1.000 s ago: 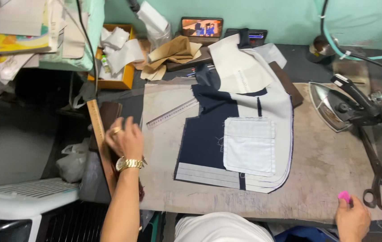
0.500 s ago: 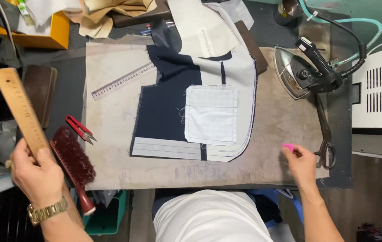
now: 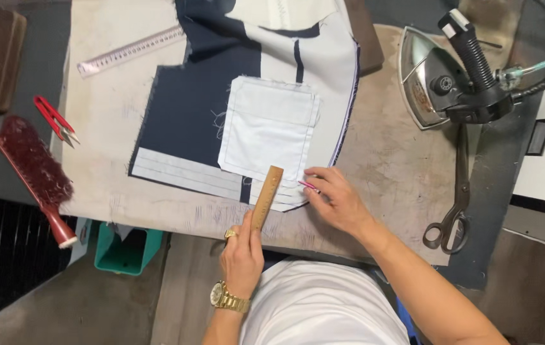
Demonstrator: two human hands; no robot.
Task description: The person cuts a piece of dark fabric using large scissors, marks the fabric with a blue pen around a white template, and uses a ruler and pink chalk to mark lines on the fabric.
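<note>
- Two hands marking: left hand (image 3: 242, 254) grips wooden ruler (image 3: 266, 198); right hand (image 3: 336, 201) pinches pink chalk (image 3: 308, 186) beside it.
- Next likely: ruler flat on white pocket piece (image 3: 269, 124) above grip.

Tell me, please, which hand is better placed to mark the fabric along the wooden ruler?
Right, probably: the right hand pinches a pink marker on the white pocket piece beside the wooden ruler, which the left hand holds.

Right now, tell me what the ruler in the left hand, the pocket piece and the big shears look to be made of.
Ruler in the left hand: looks like wood, tan with a matte, worn face and dark markings. Pocket piece: pale woven cloth, soft and matte, with frayed threads at its edge and stitched lines. Shears: likely metal, dark and dull, with loop handles. The right hand holds a thin pink marker, material unclear.
</note>
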